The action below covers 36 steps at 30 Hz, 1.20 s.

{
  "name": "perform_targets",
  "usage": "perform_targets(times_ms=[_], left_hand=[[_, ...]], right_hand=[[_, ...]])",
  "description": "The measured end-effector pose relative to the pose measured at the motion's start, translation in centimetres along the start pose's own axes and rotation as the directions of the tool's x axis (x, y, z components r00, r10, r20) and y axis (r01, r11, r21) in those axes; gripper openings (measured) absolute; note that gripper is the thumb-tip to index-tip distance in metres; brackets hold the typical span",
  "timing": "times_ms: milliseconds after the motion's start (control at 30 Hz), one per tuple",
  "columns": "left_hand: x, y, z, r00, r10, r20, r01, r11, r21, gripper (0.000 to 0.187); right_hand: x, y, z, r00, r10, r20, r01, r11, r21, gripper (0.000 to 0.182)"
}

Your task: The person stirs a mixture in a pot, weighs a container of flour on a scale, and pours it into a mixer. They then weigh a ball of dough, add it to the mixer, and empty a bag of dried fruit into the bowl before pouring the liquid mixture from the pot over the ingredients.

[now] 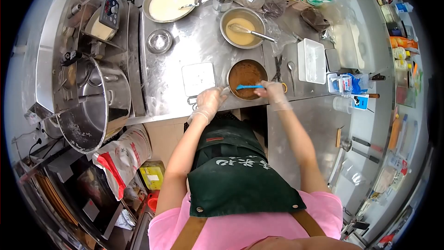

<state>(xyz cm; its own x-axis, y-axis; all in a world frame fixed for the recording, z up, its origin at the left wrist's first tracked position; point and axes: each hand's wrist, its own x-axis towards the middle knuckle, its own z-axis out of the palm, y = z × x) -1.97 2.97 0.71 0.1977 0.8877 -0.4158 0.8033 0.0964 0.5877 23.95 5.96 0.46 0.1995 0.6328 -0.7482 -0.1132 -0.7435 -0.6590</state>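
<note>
Clear plastic gloves cover both of my hands. In my right hand (274, 93) is the handle of a blue spatula (249, 86), whose head reaches into a round metal bowl (267, 71). A brown mixture (247, 73) fills the bottom of that bowl. My left hand (212, 99) is at the bowl's left rim, its fingertips closed on the edge. Just beyond it lies a white square scale (199, 78). Behind the bowl stands another metal bowl (223, 32) of pale yellow liquid, with a whisk (245, 29) resting in it.
A large bowl of cream-coloured batter (171, 2) and a small metal bowl (159, 41) stand at the back left. To the right are scissors (277, 67), a spoon (291, 70) and a white tray (311, 62). A stand mixer's steel bowl (118, 97) is at the left.
</note>
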Motion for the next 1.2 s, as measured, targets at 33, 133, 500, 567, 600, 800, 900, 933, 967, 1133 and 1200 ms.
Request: perform_targets(times_ms=[33,133,500,567,600,800,900,933,967,1133,1200], left_hand=[[0.1,0.1,0.0,1.000,-0.002,0.009,0.002,1.000,0.009,0.039],[-0.1,0.0,-0.2,1.000,0.002,0.019,-0.002,0.999,0.034,0.039],[0.0,-0.4,0.5,1.000,0.029,-0.010,-0.029,1.000,0.011,0.035],[-0.3,-0.3,0.2,1.000,0.028,-0.013,-0.028,1.000,-0.005,0.035],[-0.3,-0.1,0.1,1.000,0.025,-0.019,-0.026,0.999,-0.019,0.035],[0.0,-0.2,0.4,1.000,0.002,0.004,-0.002,1.000,0.009,0.035],[0.0,-0.7,0.8,0.998,0.039,-0.038,-0.040,0.999,-0.013,0.034],[0.2,-0.6,0.6,0.999,0.031,-0.036,-0.032,0.999,-0.014,0.034],[0.1,-0.5,0.6,0.999,0.024,-0.026,-0.024,1.000,-0.012,0.034],[-0.2,0.1,0.0,1.000,-0.010,0.022,0.010,1.000,-0.003,0.035],[0.0,-0.3,0.5,1.000,0.007,-0.009,-0.008,1.000,-0.021,0.034]], right_hand=[[0.0,0.9,1.2,0.997,-0.069,-0.036,0.073,0.987,0.145,0.029],[-1.5,-0.1,1.7,0.943,-0.332,-0.024,0.331,0.943,-0.021,0.024],[-3.0,3.1,3.2,0.225,-0.781,0.583,0.774,-0.220,-0.594,0.020],[-3.3,2.6,2.4,0.270,-0.810,0.521,0.703,-0.205,-0.681,0.013],[-4.4,3.5,1.9,0.324,-0.785,0.528,0.662,-0.211,-0.719,0.013],[-4.7,3.4,3.6,0.220,-0.746,0.629,0.826,-0.200,-0.527,0.004],[-3.8,3.0,2.8,0.278,-0.849,0.450,0.681,-0.156,-0.716,0.009],[-4.4,3.8,2.6,0.321,-0.781,0.535,0.634,-0.242,-0.734,0.009],[-5.2,5.0,2.4,0.375,-0.704,0.604,0.587,-0.324,-0.742,0.009],[-5.2,2.8,3.4,0.274,-0.741,0.613,0.787,-0.194,-0.586,0.006],[-4.2,3.2,2.7,0.325,-0.779,0.537,0.700,-0.184,-0.690,0.006]])
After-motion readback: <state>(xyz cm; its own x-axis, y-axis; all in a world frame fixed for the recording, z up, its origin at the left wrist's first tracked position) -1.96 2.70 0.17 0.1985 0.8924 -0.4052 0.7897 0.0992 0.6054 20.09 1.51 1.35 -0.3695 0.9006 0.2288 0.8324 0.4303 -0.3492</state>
